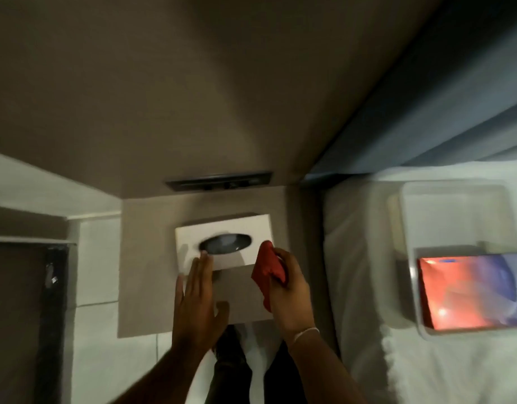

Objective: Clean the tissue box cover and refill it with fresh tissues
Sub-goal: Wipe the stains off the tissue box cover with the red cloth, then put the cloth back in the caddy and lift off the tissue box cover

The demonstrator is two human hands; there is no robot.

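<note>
White and box-shaped, the tissue box cover (pixel 223 242) lies on a small grey-brown bedside table (pixel 134 287), with its dark oval opening (pixel 225 244) facing up. The fingertips (pixel 204 256) of the left hand (pixel 197 301) rest on its near edge, just before the opening; these fingers are straight and close together, holding nothing. At the right end of the cover, the right hand (pixel 289 293) has its fingers clamped on a red cloth (pixel 267 272), which hangs down beside them and touches the corner of the cover.

I judge that the cleaning is only beginning or is in progress. The refilling seems not done: no tissue stands out of the opening. Further right of the hands, on a white bed (pixel 368 360), a white tray (pixel 409 225) holds an orange-and-blue pack (pixel 470 293), perhaps the fresh tissues. Its print is blurred and its right side is cut off. What is inside the opening is too dark to tell.
</note>
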